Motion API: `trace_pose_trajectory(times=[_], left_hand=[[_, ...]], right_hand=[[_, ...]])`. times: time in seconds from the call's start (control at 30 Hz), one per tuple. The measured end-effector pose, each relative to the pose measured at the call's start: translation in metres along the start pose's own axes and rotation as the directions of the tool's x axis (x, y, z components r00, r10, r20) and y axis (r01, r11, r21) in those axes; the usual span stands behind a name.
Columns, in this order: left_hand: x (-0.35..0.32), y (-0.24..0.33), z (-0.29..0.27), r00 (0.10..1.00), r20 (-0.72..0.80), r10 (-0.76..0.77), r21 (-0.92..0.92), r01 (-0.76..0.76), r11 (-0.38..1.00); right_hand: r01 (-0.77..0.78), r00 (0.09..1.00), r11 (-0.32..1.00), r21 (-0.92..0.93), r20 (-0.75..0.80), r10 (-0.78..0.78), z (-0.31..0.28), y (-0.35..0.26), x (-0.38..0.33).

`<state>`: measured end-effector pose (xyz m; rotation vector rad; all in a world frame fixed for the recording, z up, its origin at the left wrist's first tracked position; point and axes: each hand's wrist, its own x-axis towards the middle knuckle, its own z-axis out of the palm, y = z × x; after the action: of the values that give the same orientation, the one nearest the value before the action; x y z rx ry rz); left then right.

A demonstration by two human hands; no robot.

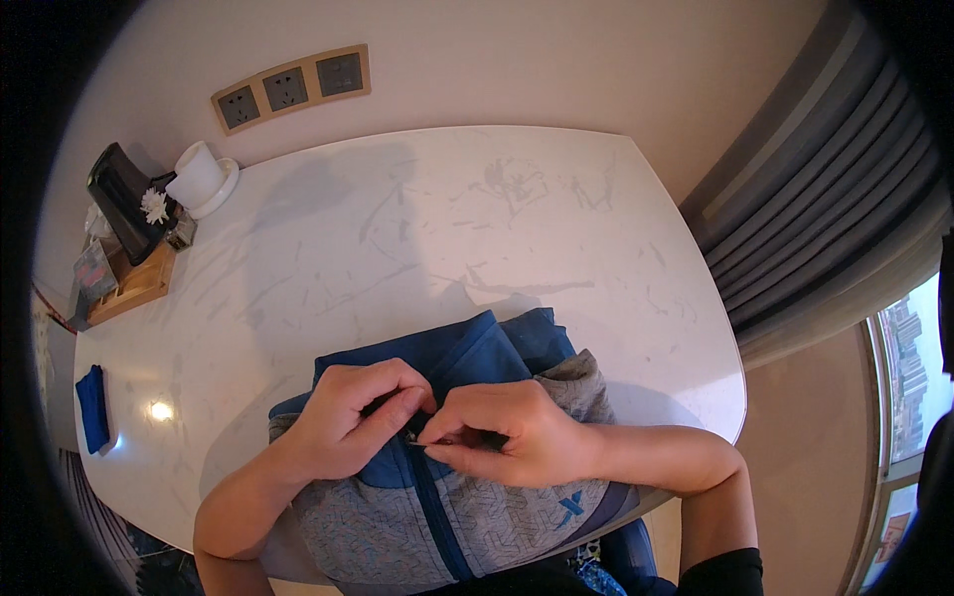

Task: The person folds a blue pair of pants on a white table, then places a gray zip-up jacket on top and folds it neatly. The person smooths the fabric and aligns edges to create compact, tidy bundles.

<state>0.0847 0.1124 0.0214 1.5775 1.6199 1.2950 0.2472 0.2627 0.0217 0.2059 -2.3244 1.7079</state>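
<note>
A blue and grey patterned zip jacket [517, 507] lies on the near edge of a white marble table [417, 238], its blue collar pointing away from me. My left hand [358, 417] pinches the blue fabric beside the top of the zipper. My right hand [507, 432] pinches the other side, fingertips meeting the left hand's at the zipper line. The zipper pull itself is hidden between my fingers. The blue zipper strip [437, 526] runs down toward me from under both hands.
A white upturned cup on a saucer [202, 179], a black box with a white flower [124, 199] and a wooden tray [134, 283] stand at the far left. A folded blue cloth [92, 407] lies at the left edge. Grey curtains [825, 179] hang on the right.
</note>
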Motion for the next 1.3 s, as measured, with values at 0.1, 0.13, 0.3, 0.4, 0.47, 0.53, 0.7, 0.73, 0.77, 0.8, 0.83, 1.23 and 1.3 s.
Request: trace_pose_trajectory(times=[0.1,0.13,0.3,0.4,0.47,0.53,0.7,0.73,0.77,0.8,0.83,1.23,1.3], left_hand=[[0.003,-0.001,-0.003,0.996,0.084,-0.033,-0.124,0.043,0.991],[0.002,-0.001,-0.004,0.995,0.086,-0.047,-0.128,0.058,0.99],[0.002,0.003,-0.002,0.988,0.079,-0.135,-0.166,0.147,0.975],[0.002,0.002,-0.004,0.987,0.1,-0.128,-0.101,0.138,0.985],[0.003,0.002,-0.001,0.992,0.081,-0.102,-0.118,0.111,0.987],[0.003,0.002,0.0,0.992,0.078,-0.095,-0.125,0.104,0.987],[0.002,-0.003,-0.004,0.984,0.156,-0.084,-0.098,0.1,0.99],[0.002,-0.003,-0.005,0.986,0.149,-0.076,-0.103,0.092,0.99],[0.002,-0.002,-0.005,0.987,0.143,-0.068,-0.108,0.084,0.991],[0.003,-0.002,-0.004,0.989,0.137,-0.06,-0.113,0.075,0.991],[0.003,0.0,-0.003,0.991,0.123,-0.061,-0.119,0.076,0.99],[0.003,0.001,-0.003,0.982,0.14,-0.129,-0.164,0.151,0.975],[0.002,-0.001,-0.002,0.984,0.13,-0.124,-0.171,0.146,0.974]], right_hand=[[0.075,0.995,0.993,-0.091,-0.062,-0.081,0.005,0.002,-0.002],[0.091,0.992,0.991,-0.095,-0.074,-0.098,0.006,0.002,-0.002],[0.199,0.962,0.959,-0.203,-0.144,-0.231,0.007,0.006,0.001],[0.24,0.961,0.941,-0.239,-0.075,-0.265,0.004,0.011,-0.001],[0.291,0.941,0.903,-0.317,-0.072,-0.329,0.008,0.009,-0.001],[0.312,0.933,0.883,-0.352,-0.063,-0.355,0.01,0.008,0.0],[0.38,0.92,0.819,-0.43,0.084,-0.383,0.01,0.008,0.002],[0.404,0.912,0.798,-0.447,0.129,-0.39,0.011,0.008,0.002],[0.406,0.91,0.792,-0.457,0.116,-0.399,0.012,0.008,0.002],[0.407,0.907,0.786,-0.466,0.104,-0.408,0.014,0.009,0.003],[0.407,0.904,0.778,-0.478,0.092,-0.417,0.015,0.009,0.003],[0.268,0.945,0.85,-0.453,-0.049,-0.324,0.015,0.005,0.003],[0.257,0.937,0.818,-0.514,-0.073,-0.341,0.014,0.005,0.003]])
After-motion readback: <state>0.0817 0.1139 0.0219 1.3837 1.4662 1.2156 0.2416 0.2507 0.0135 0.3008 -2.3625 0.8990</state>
